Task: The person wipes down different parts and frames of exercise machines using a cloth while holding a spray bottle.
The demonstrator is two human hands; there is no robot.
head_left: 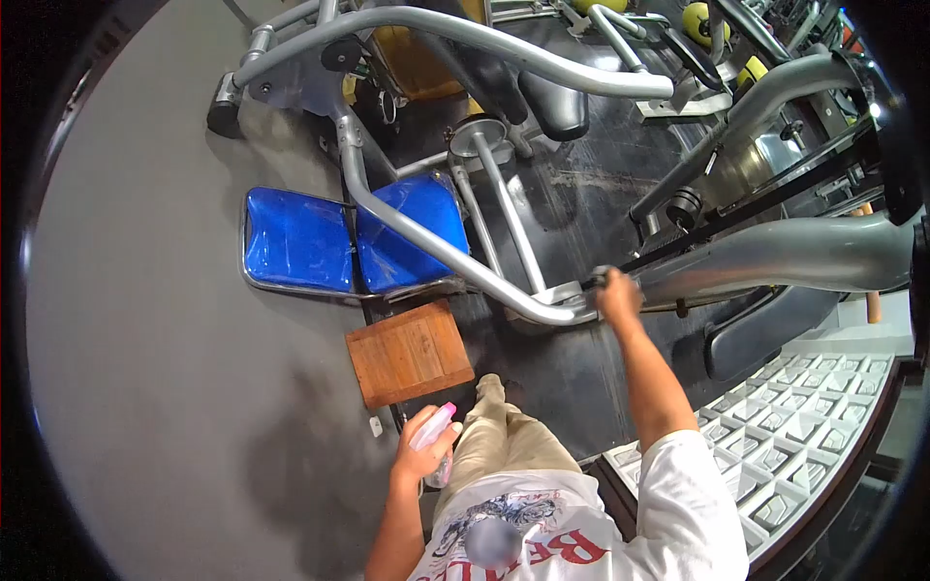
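My left hand (423,447) is wrapped round a clear bottle with a pink top (436,426), held in front of my left thigh. Further forward on the right, my right hand (617,293) is closed at the lower joint of a grey machine frame (552,312). Its fingers look blurred, and a small dark thing shows at their edge; I cannot make out whether it is held or belongs to the machine. The thick grey tube (756,261) of the machine runs off to the right of that hand.
A blue folding chair (298,239) stands left of the frame, with a wooden board (410,354) below it. A black padded seat (557,105) is further forward. At right are a black pad (770,329) and a white patterned panel (775,436).
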